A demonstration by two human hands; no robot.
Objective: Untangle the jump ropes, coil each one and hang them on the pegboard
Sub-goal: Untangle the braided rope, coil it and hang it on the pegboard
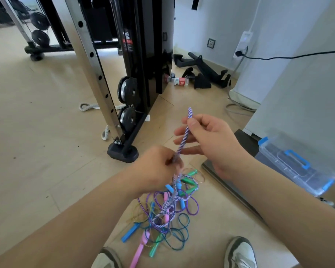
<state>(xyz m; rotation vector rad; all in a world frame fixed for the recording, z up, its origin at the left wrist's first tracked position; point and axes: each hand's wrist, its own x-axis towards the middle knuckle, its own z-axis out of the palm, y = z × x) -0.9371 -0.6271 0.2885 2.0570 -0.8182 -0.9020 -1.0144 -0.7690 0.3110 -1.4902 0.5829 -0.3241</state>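
Two shoes, left (106, 258) and right (240, 252), sit at the near edge of view on the floor (46, 132). Between them and directly below both grips lies the tangle of jump ropes (162, 219): thin purple, blue and green cords looped over one another, with a pink handle (138, 250) and a blue handle (129, 234) on its near side and a green handle (190, 174) on its far side. One purple-and-white braided rope (184, 138) rises out of the tangle. The left hand (159, 167) has its grip closed on this rope just above the pile, fingers curled round it; fingertips blurred. Above and to the right of that grip, the right hand (211, 140) pinches the same rope between thumb and forefinger, other fingers extended; the rope runs taut between the two grips, and a short end sticks up past the right thumb. Right of the right-hand grip, a clear plastic box (296, 167) with blue latches stands on the floor. Beyond both grips, a black cable machine (141, 55) with a perforated steel upright stands on the floor; a white rope (89, 107) lies at its base. Farther off, a bottle (179, 81) lies on its side by black bar attachments (201, 74) near the wall.
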